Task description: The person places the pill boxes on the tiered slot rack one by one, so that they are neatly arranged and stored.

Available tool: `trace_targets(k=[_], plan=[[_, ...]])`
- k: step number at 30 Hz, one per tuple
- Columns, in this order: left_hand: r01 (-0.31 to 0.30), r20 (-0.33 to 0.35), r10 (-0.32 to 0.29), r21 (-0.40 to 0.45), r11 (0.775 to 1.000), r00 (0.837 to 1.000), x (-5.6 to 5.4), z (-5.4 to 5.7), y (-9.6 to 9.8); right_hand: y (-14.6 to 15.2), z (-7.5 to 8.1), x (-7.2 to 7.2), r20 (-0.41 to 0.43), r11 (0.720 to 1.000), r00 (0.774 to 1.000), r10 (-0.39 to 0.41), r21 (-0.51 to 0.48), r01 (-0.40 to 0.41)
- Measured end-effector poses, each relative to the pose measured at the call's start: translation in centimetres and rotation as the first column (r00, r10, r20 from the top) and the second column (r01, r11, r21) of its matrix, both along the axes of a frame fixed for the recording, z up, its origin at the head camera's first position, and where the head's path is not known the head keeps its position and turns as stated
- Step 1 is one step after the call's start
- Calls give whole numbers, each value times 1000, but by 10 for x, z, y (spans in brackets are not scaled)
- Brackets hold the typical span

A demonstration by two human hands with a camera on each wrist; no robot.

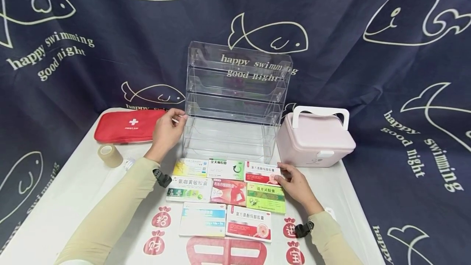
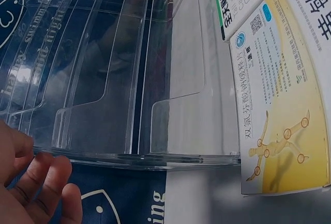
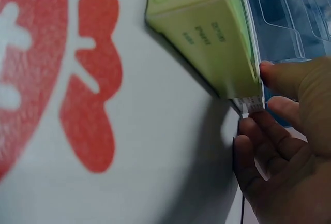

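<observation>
A clear tiered display rack (image 1: 235,134) stands at the table's back middle. My left hand (image 1: 168,131) is at its left side, fingers loosely bent and fingertips right at the edge. Medicine boxes lie flat in rows before the rack. My right hand (image 1: 296,185) pinches the right end of a red-and-white medicine box (image 1: 257,171) in the back row, thumb on its near side. Beside that box lie a green-and-white box (image 1: 225,169) and a yellow-and-white box (image 2: 282,105). A green box (image 3: 201,38) lies just in front of it.
A red first aid pouch (image 1: 125,128) and a tape roll (image 1: 110,156) lie on the left. On the right stands a pink case (image 1: 314,142) with a white handle. More boxes, including a blue-and-white box (image 1: 202,220), lie nearer the front. A dark curtain (image 1: 331,72) hangs behind.
</observation>
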State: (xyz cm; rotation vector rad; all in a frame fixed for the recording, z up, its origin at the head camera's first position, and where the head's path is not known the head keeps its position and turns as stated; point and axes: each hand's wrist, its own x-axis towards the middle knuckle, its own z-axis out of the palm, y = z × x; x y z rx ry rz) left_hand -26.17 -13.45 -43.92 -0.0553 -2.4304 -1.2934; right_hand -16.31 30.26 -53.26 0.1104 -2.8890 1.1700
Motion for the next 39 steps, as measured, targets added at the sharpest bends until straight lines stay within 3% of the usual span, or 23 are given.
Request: trace_targets(k=[9,25,39], plan=[[3,18,-3,-8,1000,1000,-1,-1,-1,-1,5,-1,-6,996,998,62,65,-61],[35,8,-35,5,999,999,-1,-3,-3,-7,12,-3,75,992,996,55,106,-63],[48,13,-48,9,999,999,-3,-4,-3,-6,10,-3,84,998,995,45,31,-48]])
